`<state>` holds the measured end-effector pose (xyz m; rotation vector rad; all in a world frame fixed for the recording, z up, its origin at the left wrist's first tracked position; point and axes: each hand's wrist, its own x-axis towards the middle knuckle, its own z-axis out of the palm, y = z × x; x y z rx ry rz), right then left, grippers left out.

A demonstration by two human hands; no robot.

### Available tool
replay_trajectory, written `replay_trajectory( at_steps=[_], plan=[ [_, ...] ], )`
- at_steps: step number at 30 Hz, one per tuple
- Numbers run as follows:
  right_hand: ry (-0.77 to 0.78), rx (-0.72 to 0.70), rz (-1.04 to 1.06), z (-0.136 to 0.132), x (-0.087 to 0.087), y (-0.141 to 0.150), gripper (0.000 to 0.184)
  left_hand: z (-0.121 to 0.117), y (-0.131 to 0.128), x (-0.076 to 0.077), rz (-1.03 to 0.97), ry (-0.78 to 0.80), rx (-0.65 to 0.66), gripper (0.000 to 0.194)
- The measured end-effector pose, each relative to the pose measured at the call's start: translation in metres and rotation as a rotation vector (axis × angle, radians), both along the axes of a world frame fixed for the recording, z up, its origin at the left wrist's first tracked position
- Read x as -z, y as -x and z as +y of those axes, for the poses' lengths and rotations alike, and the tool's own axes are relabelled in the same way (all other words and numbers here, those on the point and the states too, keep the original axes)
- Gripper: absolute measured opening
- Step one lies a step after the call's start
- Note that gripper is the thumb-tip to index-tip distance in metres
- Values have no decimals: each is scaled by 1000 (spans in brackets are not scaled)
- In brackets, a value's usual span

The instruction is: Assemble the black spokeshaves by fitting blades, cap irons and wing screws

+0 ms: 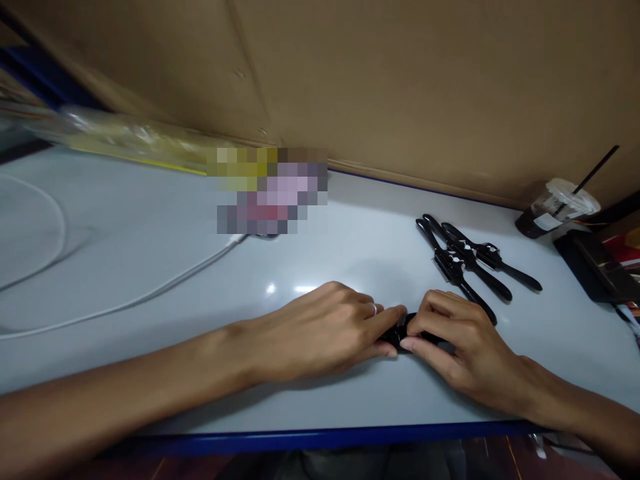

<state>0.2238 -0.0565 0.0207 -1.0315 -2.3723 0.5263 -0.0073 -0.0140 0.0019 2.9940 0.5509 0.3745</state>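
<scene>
Both of my hands meet low over the table, closed on a black spokeshave [401, 333] that is mostly hidden by the fingers. My left hand [325, 330], with a ring on one finger, grips its left part. From the other side, my right hand [463, 337] pinches near the middle with thumb and fingers. Just beyond the right hand lie several more black spokeshaves [467, 257], side by side and slanted, with handles at both ends and a small metal part in the centre.
A lidded plastic cup [547, 210] with dark drink and a straw stands at the back right, beside a black box [590, 267]. A white cable [165, 287] runs left from a blurred-out object [280, 200]. Plastic-wrapped yellow material [145, 143] lies along the cardboard wall [375, 87]. The white table [225, 407] has a blue front edge.
</scene>
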Motion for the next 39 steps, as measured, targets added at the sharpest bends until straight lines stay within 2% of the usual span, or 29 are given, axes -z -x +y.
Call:
replay_trajectory(
  at_steps=[3, 6, 9, 12, 18, 21, 23, 28, 31, 36, 39],
  plan=[
    [17, 62, 31, -1, 2, -1, 8, 0, -1, -1, -8, -29, 3, 38],
    [38, 120, -16, -1, 3, -3, 7, 0, -1, -2, -13, -11, 9, 34],
    [47, 38, -43, 0, 1, -4, 15, 0, -1, -2, -20, 11, 0, 33],
    [67, -16, -32, -1, -2, -3, 14, 0, -1, -2, -18, 22, -5, 33],
    [40, 13, -6, -2, 1, -2, 11, 0, -1, -2, -5, 8, 7, 36],
    [26, 73, 6, -2, 3, -3, 3, 0, -1, -1, 3, -18, 3, 38],
    [13, 114, -9, -2, 3, -3, 6, 0, 0, -1, 6, -21, 6, 39],
    [35, 4, -22, -1, 1, -3, 14, 0, 0, -2, 21, 33, 0, 35],
    [118, 26, 4, 2, 1, -3, 13, 0, 0, -2, 44, 39, -3, 34],
    [434, 207, 1, 10, -3, -5, 18, 0, -1, -3, 90, 31, -27, 32],
    [498, 206, -42, 14, -6, -5, 17, 0, 0, -3, 76, 41, -42, 29]
  ],
)
